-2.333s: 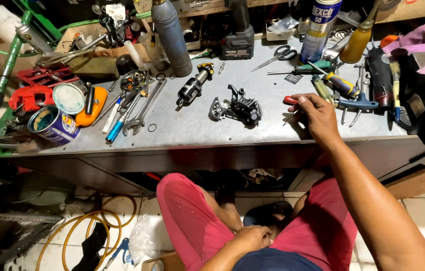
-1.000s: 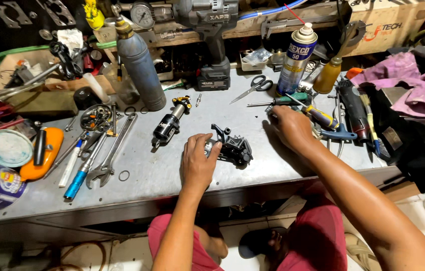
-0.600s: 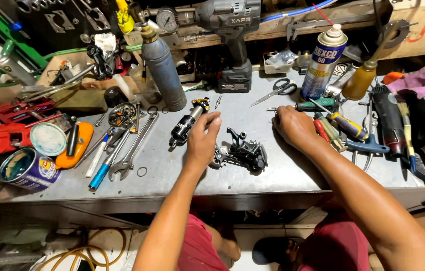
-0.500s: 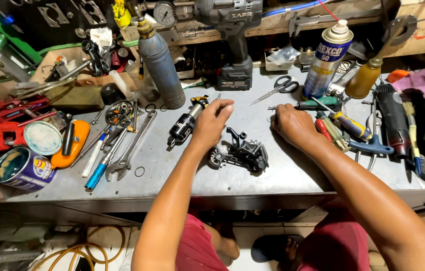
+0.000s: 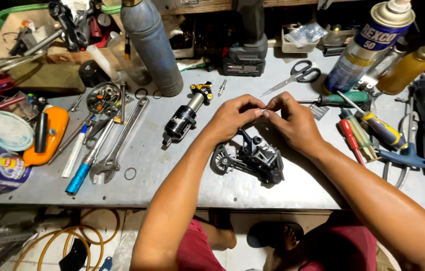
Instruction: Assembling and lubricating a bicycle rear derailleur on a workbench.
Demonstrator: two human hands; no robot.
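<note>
Grey metal workbench, cluttered, seen from above.

- Tall grey cylinder bottle, upright, far edge, left of centre.
- Cordless drill battery base, far edge, centre.
- Spray can, far right.
- Black shock absorber with gold end, lying diagonally, just left of the hands.
- Black rear derailleur, flat on the bench, directly below and on the near side of both hands; long axis roughly left to right, pulley cage toward the left. About equally near to either hand, touching neither as far as can be told.
- Spanners and blue-tipped pen, left; screwdrivers, right; scissors, far side.
- Left hand and right hand, fingertips pinched together and meeting above the derailleur; something very small possibly held between them, too small to tell.
</note>
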